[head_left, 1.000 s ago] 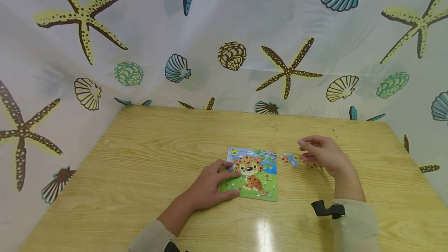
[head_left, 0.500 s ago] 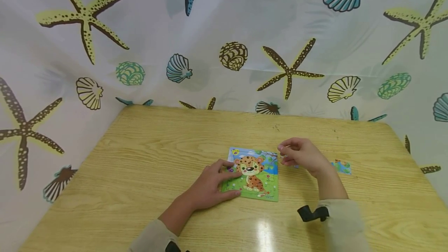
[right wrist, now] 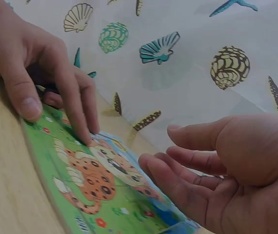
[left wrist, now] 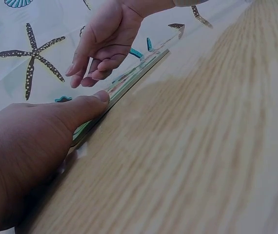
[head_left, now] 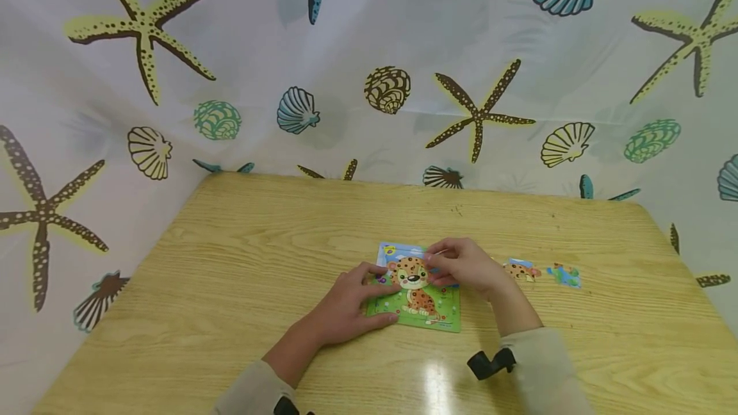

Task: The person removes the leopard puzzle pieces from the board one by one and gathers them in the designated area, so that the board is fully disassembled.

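Note:
A square leopard jigsaw puzzle (head_left: pixel 421 303) lies flat on the wooden table. My left hand (head_left: pixel 346 309) rests on its left side, fingers spread over the picture and thumb along the near edge. Over the puzzle's upper right part hovers my right hand (head_left: pixel 464 268), fingers loosely bent. In the right wrist view, the thumb and fingertips of the right hand (right wrist: pixel 231 175) stand apart and no piece shows between them. Two loose pieces lie right of the puzzle: a spotted leopard piece (head_left: pixel 521 271) and a blue-green piece (head_left: pixel 565 275). The right hand hides the puzzle's upper right corner.
The wooden table (head_left: pixel 259 229) extends to either side of the puzzle. Behind it hangs a white cloth (head_left: pixel 340 37) printed with starfish and shells. A black strap piece (head_left: pixel 490 364) sits at the right sleeve cuff.
My right hand has moved left from the loose pieces to above the puzzle, uncovering the spotted and blue-green pieces. The piece seen nearest the puzzle earlier is out of sight. My left hand stays put.

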Motion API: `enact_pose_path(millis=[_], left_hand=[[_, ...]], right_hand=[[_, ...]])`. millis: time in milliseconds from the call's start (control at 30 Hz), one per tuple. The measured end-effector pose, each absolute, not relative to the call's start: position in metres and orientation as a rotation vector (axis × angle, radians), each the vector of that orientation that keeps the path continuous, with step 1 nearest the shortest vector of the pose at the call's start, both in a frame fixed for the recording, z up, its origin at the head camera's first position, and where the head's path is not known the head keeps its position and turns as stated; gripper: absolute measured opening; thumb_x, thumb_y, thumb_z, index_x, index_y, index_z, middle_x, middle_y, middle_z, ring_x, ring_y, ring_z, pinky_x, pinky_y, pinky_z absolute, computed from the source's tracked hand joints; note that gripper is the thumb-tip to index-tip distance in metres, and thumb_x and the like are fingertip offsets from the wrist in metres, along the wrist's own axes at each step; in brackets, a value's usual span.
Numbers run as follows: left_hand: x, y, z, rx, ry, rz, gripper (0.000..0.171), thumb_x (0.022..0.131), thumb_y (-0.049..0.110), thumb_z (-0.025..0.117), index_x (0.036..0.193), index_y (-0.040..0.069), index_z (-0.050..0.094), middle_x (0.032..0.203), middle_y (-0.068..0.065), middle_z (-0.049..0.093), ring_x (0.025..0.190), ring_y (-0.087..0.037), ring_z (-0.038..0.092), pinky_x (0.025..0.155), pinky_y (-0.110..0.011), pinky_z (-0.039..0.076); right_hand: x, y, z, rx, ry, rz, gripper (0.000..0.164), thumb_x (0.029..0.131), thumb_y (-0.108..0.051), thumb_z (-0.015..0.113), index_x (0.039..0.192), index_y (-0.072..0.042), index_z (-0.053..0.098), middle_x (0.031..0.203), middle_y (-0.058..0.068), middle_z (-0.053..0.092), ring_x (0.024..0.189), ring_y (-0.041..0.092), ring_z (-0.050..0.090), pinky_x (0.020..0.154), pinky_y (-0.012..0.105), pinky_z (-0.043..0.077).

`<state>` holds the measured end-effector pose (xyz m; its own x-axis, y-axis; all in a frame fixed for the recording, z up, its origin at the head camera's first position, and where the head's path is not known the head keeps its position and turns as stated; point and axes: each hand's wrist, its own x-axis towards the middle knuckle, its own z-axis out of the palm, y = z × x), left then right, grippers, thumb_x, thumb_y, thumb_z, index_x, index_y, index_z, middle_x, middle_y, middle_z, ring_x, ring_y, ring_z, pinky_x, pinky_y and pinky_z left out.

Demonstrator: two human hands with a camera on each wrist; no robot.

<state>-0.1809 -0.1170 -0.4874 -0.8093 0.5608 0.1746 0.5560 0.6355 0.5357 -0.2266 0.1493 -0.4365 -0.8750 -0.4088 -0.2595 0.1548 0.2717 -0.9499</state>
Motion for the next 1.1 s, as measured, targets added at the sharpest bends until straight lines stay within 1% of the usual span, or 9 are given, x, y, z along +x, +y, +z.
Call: enact_pose_path(millis=[100, 300, 633, 833, 967, 1100], left_hand=[[-0.181, -0.117, -0.488, 0.969, 2.833, 0.921, 0.053, 0.090, 0.060, 0.064, 0.137, 0.034, 0.062, 0.145, -0.002, 0.048, 0.128, -0.023, 0.049, 0.101, -0.050, 0.038], [-0.181, -0.115, -0.486, 0.957, 2.826, 0.931, 0.051, 0.090, 0.059, 0.065, 0.135, 0.034, 0.064, 0.145, -0.003, 0.048, 0.127, -0.023, 0.049, 0.101, -0.051, 0.038], [-0.182, -0.114, -0.484, 0.978, 2.829, 0.934, 0.047, 0.091, 0.057, 0.066, 0.132, 0.034, 0.066, 0.144, -0.004, 0.049, 0.129, -0.023, 0.049, 0.100, -0.051, 0.039], [-0.182, -0.114, -0.484, 1.005, 2.815, 0.947, 0.045, 0.091, 0.055, 0.066, 0.131, 0.034, 0.067, 0.145, -0.004, 0.049, 0.129, -0.022, 0.049, 0.100, -0.051, 0.039], [-0.182, -0.114, -0.484, 1.020, 2.818, 0.938, 0.043, 0.091, 0.054, 0.067, 0.130, 0.034, 0.068, 0.146, -0.006, 0.047, 0.131, -0.024, 0.048, 0.101, -0.053, 0.039], [-0.182, -0.114, -0.483, 1.001, 2.813, 0.940, 0.041, 0.091, 0.052, 0.068, 0.128, 0.034, 0.069, 0.149, -0.007, 0.045, 0.135, -0.026, 0.045, 0.103, -0.054, 0.037]], right_hand=[[-0.225, 0.141, -0.439, -0.225, 2.056, -1.651, 0.035, 0.101, -0.016, 0.059, 0.126, 0.009, 0.056, 0.114, 0.024, 0.066, 0.084, 0.019, 0.072, 0.076, 0.030, 0.060], [-0.225, 0.130, -0.446, -0.252, 2.060, -1.603, 0.031, 0.102, -0.016, 0.059, 0.124, 0.006, 0.059, 0.111, 0.022, 0.069, 0.080, 0.017, 0.071, 0.075, 0.031, 0.060], [-0.224, 0.124, -0.448, -0.308, 2.091, -1.541, 0.033, 0.102, -0.019, 0.059, 0.126, 0.003, 0.061, 0.109, 0.018, 0.069, 0.078, 0.016, 0.070, 0.075, 0.033, 0.059], [-0.222, 0.119, -0.448, -0.330, 2.178, -1.470, 0.033, 0.100, -0.021, 0.061, 0.125, 0.002, 0.065, 0.101, 0.015, 0.072, 0.074, 0.014, 0.069, 0.071, 0.031, 0.059], [-0.221, 0.118, -0.447, -0.362, 2.208, -1.432, 0.035, 0.100, -0.021, 0.061, 0.127, 0.002, 0.065, 0.098, 0.014, 0.073, 0.073, 0.014, 0.069, 0.070, 0.030, 0.058], [-0.221, 0.118, -0.447, -0.375, 2.205, -1.429, 0.036, 0.101, -0.021, 0.061, 0.129, 0.002, 0.063, 0.100, 0.014, 0.073, 0.072, 0.014, 0.068, 0.069, 0.030, 0.057]])
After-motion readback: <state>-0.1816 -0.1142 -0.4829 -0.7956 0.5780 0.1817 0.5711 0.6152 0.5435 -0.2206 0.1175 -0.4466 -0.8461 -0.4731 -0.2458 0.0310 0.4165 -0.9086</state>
